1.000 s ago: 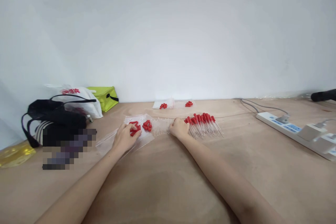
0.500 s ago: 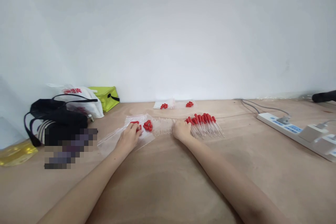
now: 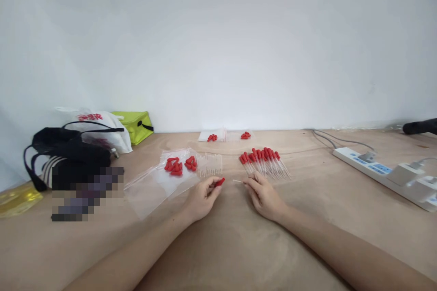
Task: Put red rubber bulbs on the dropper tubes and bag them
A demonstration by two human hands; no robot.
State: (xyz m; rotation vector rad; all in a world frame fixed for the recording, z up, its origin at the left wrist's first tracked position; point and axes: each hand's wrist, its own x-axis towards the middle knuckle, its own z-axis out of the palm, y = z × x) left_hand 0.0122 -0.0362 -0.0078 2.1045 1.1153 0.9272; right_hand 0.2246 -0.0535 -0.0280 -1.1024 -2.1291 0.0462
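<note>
Head view: the left hand (image 3: 201, 198) pinches a red cap (image 3: 220, 182); the right hand (image 3: 265, 196) pinches a slender pale tube (image 3: 238, 181), its tip pointing toward the cap (the two stand apart). Beyond the hands, on the wooden table (image 3: 218, 250), lie a row of clear tubes (image 3: 210, 165) and several red-capped tubes (image 3: 264, 159).

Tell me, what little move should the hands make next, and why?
Perhaps bring the red cap in the left hand to the thin tube in the right hand: they are close but apart, and the capped tubes beyond wear similar red tops.
</note>
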